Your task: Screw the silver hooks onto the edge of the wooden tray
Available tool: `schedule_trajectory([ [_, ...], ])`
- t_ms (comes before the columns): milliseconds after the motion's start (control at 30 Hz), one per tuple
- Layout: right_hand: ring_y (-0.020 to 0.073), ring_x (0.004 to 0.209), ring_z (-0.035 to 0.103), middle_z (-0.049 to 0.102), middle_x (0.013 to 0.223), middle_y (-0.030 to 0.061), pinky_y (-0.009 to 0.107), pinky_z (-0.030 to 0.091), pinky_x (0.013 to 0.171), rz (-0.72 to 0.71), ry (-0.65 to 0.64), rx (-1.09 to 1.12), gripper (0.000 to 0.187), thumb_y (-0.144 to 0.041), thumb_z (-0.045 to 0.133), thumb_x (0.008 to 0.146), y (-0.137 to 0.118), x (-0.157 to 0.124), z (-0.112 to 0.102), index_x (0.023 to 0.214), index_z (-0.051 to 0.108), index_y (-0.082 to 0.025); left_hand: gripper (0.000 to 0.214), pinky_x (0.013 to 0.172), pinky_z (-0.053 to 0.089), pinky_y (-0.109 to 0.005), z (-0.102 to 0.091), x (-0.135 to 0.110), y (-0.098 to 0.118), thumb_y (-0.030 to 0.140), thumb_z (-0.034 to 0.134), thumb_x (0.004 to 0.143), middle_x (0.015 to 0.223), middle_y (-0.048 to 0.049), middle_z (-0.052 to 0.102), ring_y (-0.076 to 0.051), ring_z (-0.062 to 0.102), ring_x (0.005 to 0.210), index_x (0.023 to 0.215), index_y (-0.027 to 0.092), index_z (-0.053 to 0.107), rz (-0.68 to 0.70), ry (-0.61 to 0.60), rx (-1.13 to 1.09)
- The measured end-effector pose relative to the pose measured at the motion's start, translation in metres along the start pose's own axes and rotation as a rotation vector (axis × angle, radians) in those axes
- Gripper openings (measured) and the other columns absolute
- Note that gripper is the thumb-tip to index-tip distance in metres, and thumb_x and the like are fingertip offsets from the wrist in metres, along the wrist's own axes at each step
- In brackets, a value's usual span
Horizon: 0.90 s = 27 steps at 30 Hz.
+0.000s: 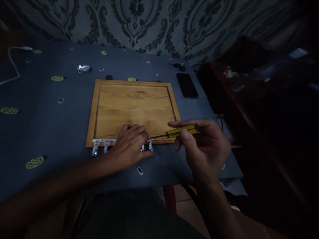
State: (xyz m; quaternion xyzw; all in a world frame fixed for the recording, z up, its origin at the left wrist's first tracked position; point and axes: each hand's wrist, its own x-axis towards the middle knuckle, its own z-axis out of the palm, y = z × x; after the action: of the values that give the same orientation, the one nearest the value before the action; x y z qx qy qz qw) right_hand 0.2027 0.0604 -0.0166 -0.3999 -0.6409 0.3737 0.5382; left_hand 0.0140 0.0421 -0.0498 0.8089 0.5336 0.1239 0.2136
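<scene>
A framed wooden panel (pixel 137 106), like a cabinet door, lies flat on the table. Metal hinges (pixel 96 146) sit in a row along its near edge, and the left ones have their cups hanging past the wood. My left hand (pixel 132 144) is closed over that edge, with thumb and fingers about a hinge (pixel 150 145); the hand hides part of the row. Between the thumb and fingers of my right hand (pixel 205 146) is a screwdriver (pixel 181 130) with a yellow and black handle. Its shaft points left, and the tip is at the hinge beside my left fingers.
A phone (pixel 186 85) lies right of the panel, with a small dark tool (pixel 179 66) behind it. Another hinge (pixel 84 69) rests at the back left. A white cable (pixel 12 59) crosses the left side. A patterned wall (pixel 139 23) stands behind the table.
</scene>
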Motion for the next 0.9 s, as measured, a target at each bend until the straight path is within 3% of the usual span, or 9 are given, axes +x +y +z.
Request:
schedule_trajectory([
  [167,0.0082,0.048,0.062,0.080,0.091,-0.0023,0.022,0.052,0.041,-0.007,0.001,0.028,0.012,-0.029,0.077,0.092,0.000,-0.003,0.002,0.096,0.067,-0.026,0.040,0.095,0.041,-0.040,-0.001,0.000,0.001,0.049,0.083,0.085,0.106,-0.0056,0.067,-0.028,0.061,0.109,0.102,0.016,0.068,-0.002,-0.009,0.003],
  [500,0.0077,0.051,0.063,0.076,0.100,0.0007,0.025,0.057,0.047,-0.015,-0.092,0.021,0.021,-0.034,0.068,0.099,0.003,-0.006,-0.008,0.119,0.072,-0.029,0.038,0.094,0.040,-0.040,0.002,0.000,-0.002,0.046,0.082,0.086,0.107,-0.0064,0.067,-0.028,0.060,0.110,0.104,0.016,0.067,0.011,0.008,0.013],
  [900,0.0083,0.046,0.059,0.081,0.093,0.0014,0.022,0.050,0.041,-0.032,-0.011,0.030,0.013,-0.034,0.076,0.093,0.004,-0.003,0.003,0.094,0.069,-0.023,0.038,0.094,0.039,-0.040,-0.002,0.001,0.000,0.046,0.083,0.085,0.108,-0.0067,0.067,-0.029,0.061,0.110,0.100,0.016,0.065,-0.007,-0.026,0.024],
])
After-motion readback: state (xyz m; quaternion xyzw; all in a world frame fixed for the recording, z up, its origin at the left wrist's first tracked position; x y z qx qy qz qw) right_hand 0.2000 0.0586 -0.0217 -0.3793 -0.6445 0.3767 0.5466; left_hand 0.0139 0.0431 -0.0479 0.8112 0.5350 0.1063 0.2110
